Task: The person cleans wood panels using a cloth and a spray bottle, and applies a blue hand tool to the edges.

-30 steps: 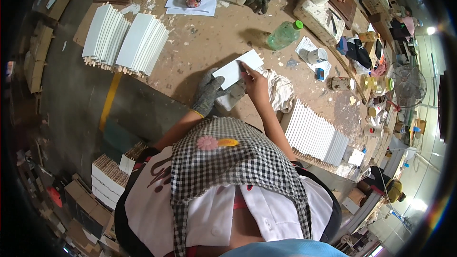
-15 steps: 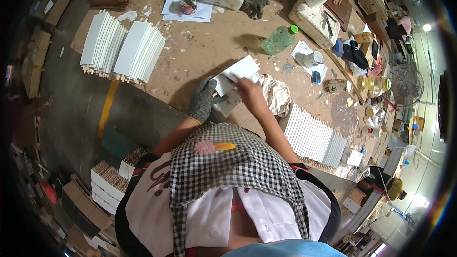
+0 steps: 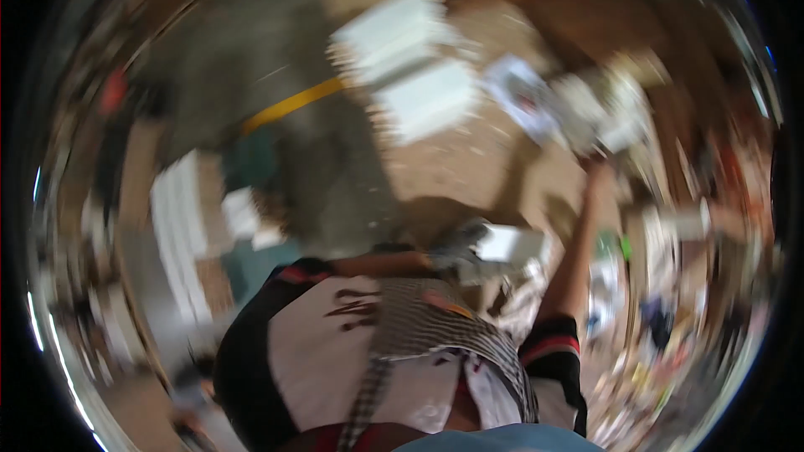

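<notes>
The whole view is smeared by motion. My left hand [image 3: 459,244], in a grey glove, is closed on the left end of a white board [image 3: 511,243] close to my apron. A pale rag [image 3: 523,300] lies just beside the board. My bare right arm stretches far forward, and my right hand [image 3: 595,159] is at the near side of a whitish, stained container [image 3: 620,113]. Its fingers are too blurred to show whether they hold anything.
Two stacks of white boards [image 3: 431,100] stand at the table's far left edge. White paper sheets [image 3: 515,88] lie right of them. A green bottle [image 3: 610,247] is right of my right forearm. More stacked white boards [image 3: 174,230] sit low on the left, near a yellow floor line [image 3: 293,105].
The view has swung to the left. My right hand has left the white board and reached forward to the whitish container. My left hand stays on the board.
</notes>
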Demonstrator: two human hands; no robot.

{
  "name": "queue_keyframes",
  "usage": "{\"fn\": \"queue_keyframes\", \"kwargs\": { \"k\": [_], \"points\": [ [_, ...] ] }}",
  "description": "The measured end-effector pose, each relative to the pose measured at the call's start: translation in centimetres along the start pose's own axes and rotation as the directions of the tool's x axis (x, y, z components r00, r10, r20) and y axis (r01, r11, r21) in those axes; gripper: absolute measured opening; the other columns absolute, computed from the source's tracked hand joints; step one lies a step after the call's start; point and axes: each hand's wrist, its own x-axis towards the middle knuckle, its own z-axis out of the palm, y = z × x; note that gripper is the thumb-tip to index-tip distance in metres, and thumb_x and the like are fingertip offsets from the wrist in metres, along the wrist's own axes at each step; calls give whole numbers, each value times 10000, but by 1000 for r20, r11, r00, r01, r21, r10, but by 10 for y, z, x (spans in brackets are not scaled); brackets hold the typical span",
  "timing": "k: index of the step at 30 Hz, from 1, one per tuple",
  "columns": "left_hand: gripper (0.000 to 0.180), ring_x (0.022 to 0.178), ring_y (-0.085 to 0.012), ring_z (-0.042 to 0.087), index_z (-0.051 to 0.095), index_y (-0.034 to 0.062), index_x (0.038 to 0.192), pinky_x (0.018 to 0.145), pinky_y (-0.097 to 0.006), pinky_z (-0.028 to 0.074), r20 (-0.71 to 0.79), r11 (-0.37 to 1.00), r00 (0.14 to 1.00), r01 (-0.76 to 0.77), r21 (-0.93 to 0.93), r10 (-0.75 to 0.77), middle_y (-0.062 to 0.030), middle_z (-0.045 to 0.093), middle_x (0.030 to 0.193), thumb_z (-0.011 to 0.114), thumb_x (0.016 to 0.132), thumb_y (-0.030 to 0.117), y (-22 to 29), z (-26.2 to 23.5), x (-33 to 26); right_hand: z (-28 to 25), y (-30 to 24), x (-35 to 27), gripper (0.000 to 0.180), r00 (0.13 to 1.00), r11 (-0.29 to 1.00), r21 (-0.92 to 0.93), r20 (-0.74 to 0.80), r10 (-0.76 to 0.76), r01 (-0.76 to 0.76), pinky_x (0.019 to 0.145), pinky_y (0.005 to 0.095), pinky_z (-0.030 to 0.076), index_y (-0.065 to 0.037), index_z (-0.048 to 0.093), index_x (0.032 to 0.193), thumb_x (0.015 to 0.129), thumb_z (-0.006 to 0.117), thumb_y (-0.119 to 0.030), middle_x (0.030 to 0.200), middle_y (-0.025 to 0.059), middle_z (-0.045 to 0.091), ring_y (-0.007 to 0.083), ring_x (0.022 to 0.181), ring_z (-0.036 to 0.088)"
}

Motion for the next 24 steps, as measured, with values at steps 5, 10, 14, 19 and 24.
{"fn": "queue_keyframes", "kwargs": {
  "k": [5,10,14,19,24],
  "points": [
    [423,952,-219,615,500,61,1259,693,-361,574,-57,1000,998,-20,8,20,-93,561,1098,600,984,366,36,31,-15,-26,-46,76,334,996,910,412,-47,70,-45,659,356,586,-40,683,1207,948,628,-244,895,115,758,219,750,731],
    [513,980,-254,625,438,50,1324,718,-381,573,-115,998,991,-65,3,65,-120,551,1154,609,975,386,47,30,-27,-5,-74,61,490,841,944,-316,-482,-244,92,641,385,591,-114,591,1349,972,601,-426,1030,144,725,232,724,707],
    [589,1003,-282,634,389,41,1376,738,-397,572,-105,999,993,-53,3,53,-141,543,1199,616,969,402,54,28,-31,-49,-93,-67,390,943,968,151,-297,-148,199,688,384,592,-79,634,1280,933,679,-251,1088,175,689,262,812,691],
    [688,1031,-317,645,327,30,1440,763,-417,571,-39,999,998,43,27,-42,-167,534,1255,624,961,423,47,36,-40,-34,-44,-288,293,917,987,-4,-369,-148,158,855,418,541,-32,669,1216,958,606,-156,1159,188,675,299,1002,664],
    [474,1070,-337,615,410,32,1309,815,-450,593,-62,987,997,44,-155,-54,-170,523,1240,616,962,281,44,2,-35,23,-35,-356,458,997,992,-103,-45,69,-73,1101,575,276,-102,521,1415,990,468,-268,1517,225,395,419,1377,358]
  ]
}}
